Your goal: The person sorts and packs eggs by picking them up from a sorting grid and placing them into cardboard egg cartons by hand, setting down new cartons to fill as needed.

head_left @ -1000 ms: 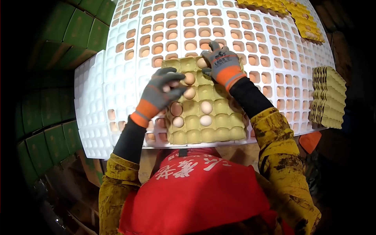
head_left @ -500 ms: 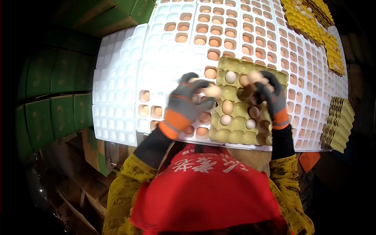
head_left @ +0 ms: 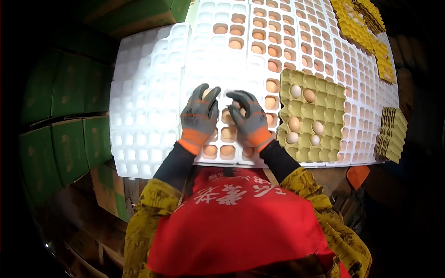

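Observation:
My left hand, in a grey and orange glove, curls over the white foam tray with its fingers around a pale egg. Close to its right, my right hand bends over the same foam cells, its fingers around an egg that is partly hidden. Brown eggs sit in cells below and between the hands. Right of my right hand, a yellow-green pulp tray lies on the foam and holds several brown and white eggs.
Rows of foam trays with brown eggs extend to the back right. Yellow trays lie at the far right, and a stack of pulp trays stands at the right edge. Green boxes line the left side.
Both hands have moved left, my right hand from over the pulp tray to the foam. The pulp tray holds fewer eggs. The whole view has shifted slightly.

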A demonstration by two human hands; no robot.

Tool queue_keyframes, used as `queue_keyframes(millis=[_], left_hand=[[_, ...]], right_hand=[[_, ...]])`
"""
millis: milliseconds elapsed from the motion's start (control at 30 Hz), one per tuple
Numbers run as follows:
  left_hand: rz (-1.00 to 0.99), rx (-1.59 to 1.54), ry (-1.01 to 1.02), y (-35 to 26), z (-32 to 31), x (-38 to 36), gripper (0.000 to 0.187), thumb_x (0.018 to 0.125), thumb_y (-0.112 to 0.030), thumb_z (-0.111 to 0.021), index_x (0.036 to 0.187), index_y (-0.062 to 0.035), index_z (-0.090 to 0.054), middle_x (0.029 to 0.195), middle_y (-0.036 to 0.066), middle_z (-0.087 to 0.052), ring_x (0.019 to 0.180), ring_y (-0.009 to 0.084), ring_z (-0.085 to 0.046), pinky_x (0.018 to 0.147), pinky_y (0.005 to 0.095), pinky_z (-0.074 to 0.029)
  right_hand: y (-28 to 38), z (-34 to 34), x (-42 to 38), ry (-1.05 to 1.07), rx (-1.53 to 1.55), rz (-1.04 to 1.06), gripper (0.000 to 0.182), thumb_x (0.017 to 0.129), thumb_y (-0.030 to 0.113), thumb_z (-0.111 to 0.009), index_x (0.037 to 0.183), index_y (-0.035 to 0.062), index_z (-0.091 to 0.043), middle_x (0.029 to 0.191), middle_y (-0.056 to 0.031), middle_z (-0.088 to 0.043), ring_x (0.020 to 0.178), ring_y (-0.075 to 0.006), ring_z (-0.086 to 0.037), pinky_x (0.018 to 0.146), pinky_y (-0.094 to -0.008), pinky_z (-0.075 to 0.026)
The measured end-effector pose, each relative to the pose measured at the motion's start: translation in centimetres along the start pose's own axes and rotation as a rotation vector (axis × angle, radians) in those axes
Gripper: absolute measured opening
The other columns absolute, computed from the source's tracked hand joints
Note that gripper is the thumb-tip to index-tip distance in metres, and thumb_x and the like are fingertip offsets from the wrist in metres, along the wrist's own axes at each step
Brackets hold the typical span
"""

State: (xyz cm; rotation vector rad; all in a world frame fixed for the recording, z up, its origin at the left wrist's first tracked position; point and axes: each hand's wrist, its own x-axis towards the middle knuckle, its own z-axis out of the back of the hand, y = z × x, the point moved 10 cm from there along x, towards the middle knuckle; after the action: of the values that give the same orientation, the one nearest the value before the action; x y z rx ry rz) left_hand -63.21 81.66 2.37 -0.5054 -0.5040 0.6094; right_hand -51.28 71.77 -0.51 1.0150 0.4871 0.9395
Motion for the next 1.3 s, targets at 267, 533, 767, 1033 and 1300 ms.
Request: queue_keyframes(millis=[267,533,767,1033,1300], left_hand=[[0.163,-0.415,-0.136,5.2,1.6,1.9,0.042,0.091,-0.006,-0.060,0.134,-0.0037,-0.060,0.134,0.012,-0.061,0.124,0.0258,-0.056,0.104,0.0351,-0.044],[-0.084,0.135,0.003,3.9,-1.5,0.4,0.043,0.093,-0.017,-0.059,0.135,-0.0107,-0.061,0.136,0.013,-0.060,0.134,0.0315,-0.048,0.120,0.0516,-0.023],[-0.195,-0.260,0.134,-10.8,-5.0,2.6,0.041,0.088,-0.009,-0.070,0.128,-0.0084,-0.064,0.124,0.014,-0.064,0.112,0.0340,-0.060,0.096,0.0422,-0.048],[-0.488,0.153,0.595,-21.5,-16.5,0.5,0.037,0.078,-0.016,-0.073,0.115,-0.0141,-0.067,0.106,0.008,-0.064,0.097,0.0291,-0.059,0.083,0.0424,-0.049],[-0.290,-0.139,0.479,-19.3,-14.2,2.6,0.034,0.082,-0.015,-0.070,0.117,-0.0114,-0.070,0.094,0.009,-0.066,0.088,0.0305,-0.061,0.078,0.0420,-0.050]], right_hand=[[-3.4,4.4,1.5,-0.224,0.223,-0.066,0.036,0.098,0.008,-0.059,0.134,0.0072,-0.061,0.117,-0.0080,-0.066,0.097,-0.0129,-0.064,0.084,-0.0273,-0.053],[0.0,11.9,-1.3,-0.255,-0.374,0.112,0.041,0.088,0.009,-0.063,0.129,0.0131,-0.063,0.123,-0.0123,-0.065,0.114,-0.0344,-0.058,0.097,-0.0437,-0.047],[-5.7,21.4,-0.7,0.055,-0.837,0.091,0.052,0.084,0.020,-0.072,0.134,0.0205,-0.059,0.131,-0.0067,-0.060,0.117,-0.0313,-0.055,0.101,-0.0426,-0.046],[-10.5,28.2,-4.8,-0.252,0.532,-0.139,0.035,0.094,0.004,-0.066,0.128,0.0009,-0.060,0.120,-0.0068,-0.065,0.105,-0.0175,-0.065,0.092,-0.0330,-0.057],[-10.5,29.4,-9.0,0.011,-0.059,-0.358,0.032,0.092,0.033,-0.068,0.108,0.0058,-0.069,0.101,-0.0080,-0.065,0.087,-0.0241,-0.066,0.075,-0.0375,-0.054]])
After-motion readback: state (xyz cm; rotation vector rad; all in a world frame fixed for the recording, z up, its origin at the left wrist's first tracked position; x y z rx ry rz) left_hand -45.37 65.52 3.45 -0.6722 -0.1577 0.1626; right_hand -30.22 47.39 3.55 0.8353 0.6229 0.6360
